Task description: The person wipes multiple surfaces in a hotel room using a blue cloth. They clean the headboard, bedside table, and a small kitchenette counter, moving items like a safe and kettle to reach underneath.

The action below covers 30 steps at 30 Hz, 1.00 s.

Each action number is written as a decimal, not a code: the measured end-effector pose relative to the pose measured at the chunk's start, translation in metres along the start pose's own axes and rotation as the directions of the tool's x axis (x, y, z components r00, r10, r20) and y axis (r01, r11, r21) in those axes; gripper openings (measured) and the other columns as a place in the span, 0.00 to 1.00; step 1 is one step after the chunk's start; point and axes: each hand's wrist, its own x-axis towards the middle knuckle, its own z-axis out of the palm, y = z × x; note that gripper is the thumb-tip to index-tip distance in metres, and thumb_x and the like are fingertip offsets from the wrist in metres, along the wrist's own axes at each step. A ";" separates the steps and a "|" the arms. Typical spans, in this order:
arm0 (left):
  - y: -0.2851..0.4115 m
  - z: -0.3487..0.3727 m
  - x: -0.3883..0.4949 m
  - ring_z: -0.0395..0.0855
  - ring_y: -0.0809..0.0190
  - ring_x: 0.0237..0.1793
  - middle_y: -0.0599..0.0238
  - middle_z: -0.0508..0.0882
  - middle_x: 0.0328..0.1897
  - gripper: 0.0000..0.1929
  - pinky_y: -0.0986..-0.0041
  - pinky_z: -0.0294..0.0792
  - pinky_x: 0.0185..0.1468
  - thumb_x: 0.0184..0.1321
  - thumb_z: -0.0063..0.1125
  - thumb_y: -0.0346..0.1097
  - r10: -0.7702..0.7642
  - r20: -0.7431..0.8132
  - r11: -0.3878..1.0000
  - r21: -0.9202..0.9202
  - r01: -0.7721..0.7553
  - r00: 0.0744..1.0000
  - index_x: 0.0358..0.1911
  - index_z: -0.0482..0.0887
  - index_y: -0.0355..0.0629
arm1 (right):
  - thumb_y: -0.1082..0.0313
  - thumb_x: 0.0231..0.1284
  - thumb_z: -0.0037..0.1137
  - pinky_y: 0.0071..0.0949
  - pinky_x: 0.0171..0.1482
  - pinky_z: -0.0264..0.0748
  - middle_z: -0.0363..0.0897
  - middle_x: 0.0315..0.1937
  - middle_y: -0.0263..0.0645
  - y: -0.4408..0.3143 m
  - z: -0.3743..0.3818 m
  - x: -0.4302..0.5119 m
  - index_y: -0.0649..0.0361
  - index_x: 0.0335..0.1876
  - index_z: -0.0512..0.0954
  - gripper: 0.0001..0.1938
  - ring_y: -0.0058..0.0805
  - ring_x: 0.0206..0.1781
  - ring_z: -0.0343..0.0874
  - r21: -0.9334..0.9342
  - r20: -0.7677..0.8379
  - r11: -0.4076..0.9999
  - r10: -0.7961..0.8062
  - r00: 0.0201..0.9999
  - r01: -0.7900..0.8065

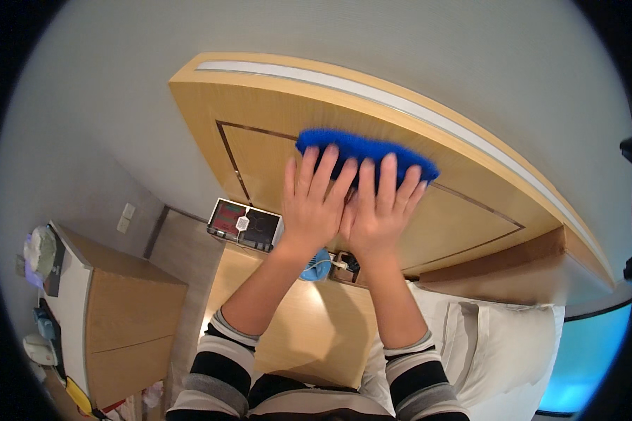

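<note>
A blue cloth [368,144], fuzzy along its edge, lies against the upright wooden headboard panel [263,168]. My left hand [316,205] presses it flat, fingers spread and pointing up. Right beside it, my right hand [379,210] rests on the same cloth with its palm towards the panel. The thumbs are close together, and the hands hide the cloth's lower part. A dark inlaid line [476,202] frames the panel's middle, and the cloth covers part of the line's upper run.
Below my arms is a light wooden tabletop [295,326]. At its back are a boxed unit with a white plug [242,223], a blue round object [316,268] and a socket with a plug [345,263]. A pillow [516,347] lies right; a cabinet [131,316] stands left.
</note>
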 end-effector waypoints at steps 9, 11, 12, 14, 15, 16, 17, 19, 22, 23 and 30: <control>-0.012 -0.011 -0.058 0.63 0.45 0.71 0.55 0.68 0.72 0.26 0.40 0.50 0.70 0.58 0.57 0.36 -0.189 0.209 0.981 -0.010 0.195 0.959 0.63 0.76 0.53 | 0.64 0.62 0.49 0.57 0.75 0.43 0.68 0.69 0.37 -0.024 0.012 -0.046 0.52 0.59 0.79 0.20 0.50 0.75 0.57 0.013 0.137 0.999 -0.041 0.990 0.039; -0.024 -0.016 -0.027 0.64 0.45 0.71 0.57 0.67 0.73 0.26 0.41 0.48 0.72 0.60 0.56 0.39 -0.165 0.133 0.986 0.014 0.165 0.977 0.65 0.74 0.56 | 0.64 0.63 0.49 0.57 0.76 0.39 0.67 0.70 0.39 -0.031 0.014 -0.013 0.53 0.60 0.79 0.20 0.51 0.76 0.54 0.033 0.077 0.999 -0.026 0.997 0.024; -0.031 -0.018 -0.011 0.61 0.42 0.72 0.53 0.65 0.74 0.26 0.39 0.45 0.72 0.61 0.54 0.39 -0.116 0.069 0.993 0.021 0.115 0.991 0.65 0.73 0.53 | 0.63 0.64 0.49 0.57 0.76 0.38 0.67 0.70 0.39 -0.035 0.015 0.004 0.53 0.60 0.79 0.19 0.52 0.77 0.53 0.045 0.025 0.999 -0.023 0.999 0.022; -0.043 -0.025 0.013 0.61 0.42 0.73 0.52 0.65 0.73 0.25 0.39 0.44 0.72 0.62 0.53 0.40 -0.076 -0.006 0.995 0.063 0.077 0.997 0.65 0.73 0.53 | 0.62 0.66 0.49 0.57 0.76 0.37 0.66 0.71 0.39 -0.046 0.018 0.030 0.53 0.59 0.79 0.19 0.52 0.78 0.51 0.060 -0.025 0.998 -0.003 1.000 0.004; -0.048 -0.028 0.019 0.63 0.45 0.72 0.56 0.67 0.73 0.24 0.40 0.46 0.72 0.62 0.54 0.41 -0.076 -0.033 0.993 0.086 0.078 0.997 0.64 0.74 0.56 | 0.61 0.67 0.49 0.57 0.76 0.37 0.66 0.71 0.40 -0.050 0.020 0.037 0.53 0.59 0.79 0.18 0.52 0.78 0.50 0.051 0.012 0.999 0.019 1.000 -0.019; -0.053 -0.030 0.020 0.65 0.48 0.71 0.60 0.69 0.72 0.24 0.42 0.48 0.71 0.61 0.56 0.42 -0.131 -0.003 0.986 0.108 0.130 0.991 0.63 0.75 0.59 | 0.66 0.64 0.49 0.55 0.77 0.36 0.62 0.72 0.46 -0.053 0.022 0.039 0.58 0.62 0.76 0.21 0.57 0.78 0.48 0.039 0.017 0.999 -0.014 1.000 0.013; -0.056 -0.030 0.017 0.65 0.48 0.71 0.61 0.69 0.72 0.24 0.42 0.48 0.71 0.61 0.56 0.42 -0.099 -0.048 0.990 0.094 0.103 0.994 0.63 0.76 0.59 | 0.64 0.65 0.48 0.55 0.76 0.37 0.64 0.72 0.44 -0.057 0.025 0.037 0.56 0.61 0.77 0.20 0.56 0.78 0.49 0.045 -0.040 0.998 -0.036 0.999 0.038; -0.062 -0.029 -0.001 0.66 0.48 0.71 0.61 0.70 0.72 0.23 0.41 0.48 0.71 0.61 0.56 0.43 -0.176 0.012 0.981 0.081 0.174 0.984 0.62 0.76 0.59 | 0.60 0.67 0.48 0.57 0.76 0.39 0.67 0.70 0.39 -0.065 0.035 0.022 0.53 0.58 0.80 0.18 0.53 0.77 0.52 0.025 -0.001 0.999 -0.033 0.999 0.033; -0.069 -0.027 -0.040 0.64 0.47 0.71 0.58 0.69 0.72 0.24 0.41 0.48 0.71 0.60 0.57 0.44 -0.201 0.044 0.978 0.068 0.198 0.979 0.62 0.76 0.57 | 0.61 0.66 0.48 0.57 0.76 0.41 0.68 0.70 0.37 -0.078 0.048 -0.012 0.51 0.58 0.80 0.18 0.50 0.76 0.55 -0.012 0.048 0.995 -0.100 0.994 0.100; -0.070 -0.027 -0.049 0.63 0.46 0.72 0.57 0.68 0.72 0.24 0.41 0.47 0.71 0.61 0.56 0.43 -0.189 0.020 0.981 0.048 0.188 0.982 0.62 0.76 0.56 | 0.62 0.65 0.48 0.56 0.76 0.42 0.68 0.70 0.37 -0.082 0.051 -0.020 0.51 0.58 0.80 0.18 0.50 0.76 0.55 -0.005 0.013 0.993 -0.121 0.993 0.121; -0.102 -0.045 -0.011 0.62 0.47 0.73 0.57 0.67 0.73 0.24 0.43 0.39 0.74 0.63 0.53 0.40 -0.198 -0.035 0.979 0.035 0.200 0.980 0.64 0.74 0.53 | 0.64 0.65 0.50 0.53 0.77 0.38 0.64 0.72 0.44 -0.103 0.051 0.030 0.57 0.61 0.77 0.20 0.53 0.78 0.52 0.071 0.037 0.989 -0.135 0.990 0.132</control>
